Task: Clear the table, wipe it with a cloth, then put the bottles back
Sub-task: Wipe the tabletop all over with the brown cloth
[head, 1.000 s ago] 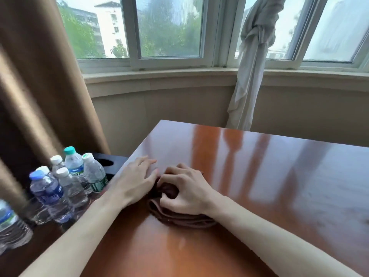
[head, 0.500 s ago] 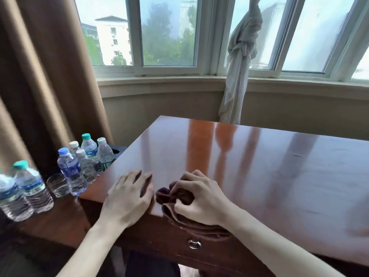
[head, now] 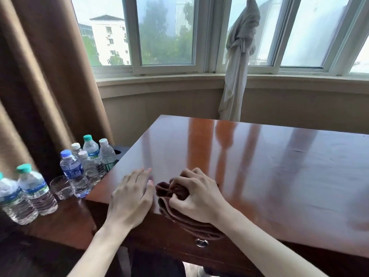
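At lower left, clear plastic water bottles stand beside the glossy red-brown wooden table; light but slippery, best gripped mid-body. The left hand is laid flat. The right hand is curled around the soft, bunched dark-brown cloth at bottom centre.

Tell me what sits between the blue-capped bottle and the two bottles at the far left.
In the head view, an empty drinking glass stands on the low side table, between the blue-capped bottle and the two bottles at the left edge.
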Available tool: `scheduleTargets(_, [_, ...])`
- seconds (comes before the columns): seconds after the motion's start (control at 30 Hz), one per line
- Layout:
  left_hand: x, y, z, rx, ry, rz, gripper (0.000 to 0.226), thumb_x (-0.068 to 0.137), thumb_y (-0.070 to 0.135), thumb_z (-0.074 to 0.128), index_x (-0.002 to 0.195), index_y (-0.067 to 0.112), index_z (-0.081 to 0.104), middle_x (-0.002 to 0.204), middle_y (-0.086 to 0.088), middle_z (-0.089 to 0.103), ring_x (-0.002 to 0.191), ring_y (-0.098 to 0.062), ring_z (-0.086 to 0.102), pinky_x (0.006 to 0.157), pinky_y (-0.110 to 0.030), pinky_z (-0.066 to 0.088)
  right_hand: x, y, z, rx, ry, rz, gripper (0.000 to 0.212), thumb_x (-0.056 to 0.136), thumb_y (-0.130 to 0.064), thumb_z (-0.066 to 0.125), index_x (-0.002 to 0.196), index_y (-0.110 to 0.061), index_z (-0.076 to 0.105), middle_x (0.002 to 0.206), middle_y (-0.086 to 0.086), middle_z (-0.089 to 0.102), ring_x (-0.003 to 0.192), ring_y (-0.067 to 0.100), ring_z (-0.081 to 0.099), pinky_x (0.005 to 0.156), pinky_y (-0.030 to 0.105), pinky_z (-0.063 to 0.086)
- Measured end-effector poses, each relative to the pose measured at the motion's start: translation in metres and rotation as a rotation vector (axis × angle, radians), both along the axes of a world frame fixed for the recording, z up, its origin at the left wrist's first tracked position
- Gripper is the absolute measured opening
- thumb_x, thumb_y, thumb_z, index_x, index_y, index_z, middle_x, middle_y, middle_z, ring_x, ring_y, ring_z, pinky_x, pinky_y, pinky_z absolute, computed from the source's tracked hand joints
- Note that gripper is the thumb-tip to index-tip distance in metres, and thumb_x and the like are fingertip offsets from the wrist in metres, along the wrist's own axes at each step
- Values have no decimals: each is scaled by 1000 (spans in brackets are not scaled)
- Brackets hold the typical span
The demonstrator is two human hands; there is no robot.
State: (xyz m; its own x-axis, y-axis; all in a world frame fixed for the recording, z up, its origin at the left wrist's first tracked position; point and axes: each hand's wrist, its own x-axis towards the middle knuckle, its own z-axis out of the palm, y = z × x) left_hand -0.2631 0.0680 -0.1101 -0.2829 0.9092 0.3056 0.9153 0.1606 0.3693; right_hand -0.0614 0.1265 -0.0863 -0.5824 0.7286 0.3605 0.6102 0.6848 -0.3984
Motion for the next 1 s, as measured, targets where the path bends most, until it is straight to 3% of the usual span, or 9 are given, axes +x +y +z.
scheduleTargets(0.07, [-1, 3, -2, -23, 43, -10, 67, 92, 52, 16, 143, 30, 54, 151, 9, 48, 141, -13, 41, 120, -35, 27, 27, 20, 1, 17, -29, -45, 36, 78, -59, 52, 100, -37, 70, 99, -16, 61, 98, 10, 50, 71, 26, 37])
scheduleTargets(0.13, [-1, 6, -4, -62, 89, -14, 67, 89, 53, 19, 141, 30, 56, 151, 7, 48, 139, -16, 43, 121, -38, 28, 31, 66, 1, 66, -23, -233, 40, 77, -61, 51, 97, -32, 70, 98, -12, 61, 99, 19, 53, 74, 31, 41])
scheduleTargets(0.27, [-4, 8, -3, -111, 97, -21, 73, 84, 54, 20, 142, 27, 54, 151, 4, 47, 140, -17, 41, 122, -39, 27, -22, 103, 7, 13, -38, -433, 34, 82, -55, 56, 93, -26, 71, 102, 2, 62, 100, 36, 56, 84, 41, 47])
scheduleTargets(0.37, [7, 13, 6, -119, 88, -45, 77, 80, 54, 17, 139, 23, 55, 150, 1, 48, 139, -19, 40, 120, -40, 28, -35, 54, 5, 18, -10, -280, 32, 81, -55, 56, 89, -28, 69, 98, -5, 62, 97, 30, 54, 85, 41, 48])
scheduleTargets(0.47, [46, 20, 13, -99, 14, -147, 71, 83, 54, 20, 140, 28, 53, 153, 5, 43, 143, -17, 34, 120, -38, 28, 24, -6, 3, -3, 37, -151, 31, 78, -56, 53, 93, -34, 68, 97, -15, 61, 98, 14, 53, 83, 32, 48])
scheduleTargets(0.57, [90, 27, 11, -95, -37, -280, 69, 86, 54, 20, 146, 33, 47, 158, 10, 35, 149, -12, 22, 124, -35, 21, 99, 14, 1, 44, -11, -305, 32, 78, -57, 55, 99, -38, 69, 98, -18, 61, 99, 9, 52, 78, 30, 44])
scheduleTargets(0.7, [100, 30, 7, -140, -25, -276, 54, 98, 48, 33, 152, 43, 36, 164, 13, 23, 153, -9, 8, 126, -35, 11, 133, 47, 2, 36, -32, -565, 33, 80, -57, 55, 98, -33, 69, 95, -14, 59, 101, 19, 56, 77, 35, 46])
scheduleTargets(0.9, [101, 28, 9, -161, -12, -260, 57, 96, 57, 25, 152, 48, 30, 164, 16, 19, 153, -8, 7, 124, -36, 16, 148, -9, -6, 51, 5, -435, 31, 77, -59, 55, 100, -42, 68, 100, -23, 60, 100, 1, 50, 78, 23, 44])
scheduleTargets(1.0, [100, 29, 11, -167, -3, -266, 64, 89, 61, 20, 152, 49, 30, 164, 17, 19, 153, -8, 8, 123, -35, 16, 148, 41, 7, 18, -23, -536, 32, 82, -61, 57, 98, -36, 68, 96, -15, 59, 103, 13, 54, 79, 34, 47])
